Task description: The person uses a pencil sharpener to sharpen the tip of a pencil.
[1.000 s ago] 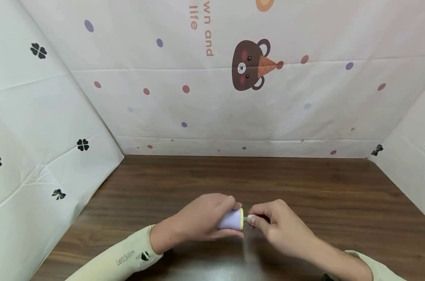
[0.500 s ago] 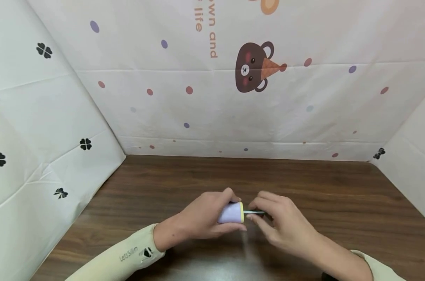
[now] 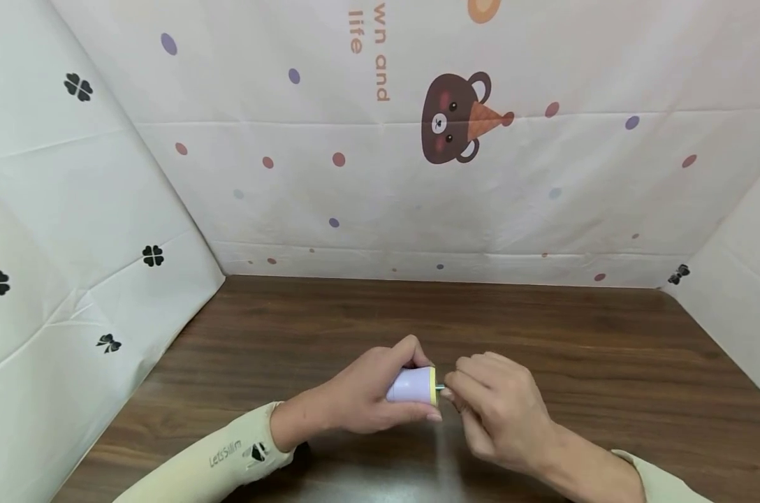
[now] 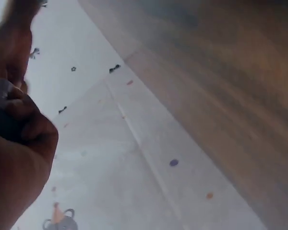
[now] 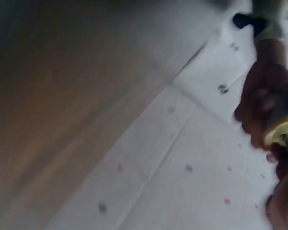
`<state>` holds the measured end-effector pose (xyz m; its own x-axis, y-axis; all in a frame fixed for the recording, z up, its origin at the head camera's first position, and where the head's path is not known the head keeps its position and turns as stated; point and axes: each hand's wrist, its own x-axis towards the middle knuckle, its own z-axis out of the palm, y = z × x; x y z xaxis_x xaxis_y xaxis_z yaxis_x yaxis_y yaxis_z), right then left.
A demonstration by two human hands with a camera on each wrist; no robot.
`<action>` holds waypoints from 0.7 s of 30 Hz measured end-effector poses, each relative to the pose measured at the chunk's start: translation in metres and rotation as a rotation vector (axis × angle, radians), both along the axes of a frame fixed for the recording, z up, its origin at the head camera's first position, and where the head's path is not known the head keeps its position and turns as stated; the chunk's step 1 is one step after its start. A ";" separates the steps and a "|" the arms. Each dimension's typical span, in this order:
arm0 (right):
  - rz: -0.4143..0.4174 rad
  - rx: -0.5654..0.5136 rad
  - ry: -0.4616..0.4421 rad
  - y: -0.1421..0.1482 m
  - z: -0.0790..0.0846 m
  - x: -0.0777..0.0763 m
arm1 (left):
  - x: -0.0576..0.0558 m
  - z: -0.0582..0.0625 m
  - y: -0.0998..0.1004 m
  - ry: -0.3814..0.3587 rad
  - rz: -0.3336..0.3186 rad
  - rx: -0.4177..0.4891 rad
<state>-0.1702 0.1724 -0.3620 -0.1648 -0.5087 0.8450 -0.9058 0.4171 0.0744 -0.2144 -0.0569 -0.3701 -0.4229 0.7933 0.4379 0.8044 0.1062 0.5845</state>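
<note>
My left hand (image 3: 370, 391) grips a lavender cylinder (image 3: 411, 385) lying on its side, its yellow-rimmed end facing right. From that end a thin greenish rod (image 3: 439, 386) sticks out. Fingers of my right hand (image 3: 502, 409) curl round the rod's outer part, hiding most of it. In the left wrist view the left hand (image 4: 31, 143) wraps the cylinder (image 4: 0, 93), which looks dim there. The right wrist view shows the yellow rim (image 5: 273, 134) nearly end-on, blurred, with a green spot at its centre. What the rod is cannot be told.
Both hands are above a dark brown wooden table (image 3: 330, 314). A white patterned sheet (image 3: 260, 202) rises behind it, and another sheet (image 3: 47, 223) stands along the left side. The table's back edge meets the sheet.
Half a second ago more of the rod showed and the right fingers were looser; now they are curled tighter and nearer the yellow rim. The left hand keeps its grip on the cylinder.
</note>
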 end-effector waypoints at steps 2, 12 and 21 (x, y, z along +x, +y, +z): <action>0.010 -0.002 -0.409 0.004 -0.003 0.008 | 0.001 0.000 0.000 0.211 0.056 -0.067; 0.262 -0.024 -1.585 0.023 0.005 0.001 | -0.002 -0.007 0.003 0.747 0.100 -0.154; 0.025 0.057 -0.366 0.015 0.006 -0.006 | -0.006 0.000 -0.004 0.304 0.180 -0.075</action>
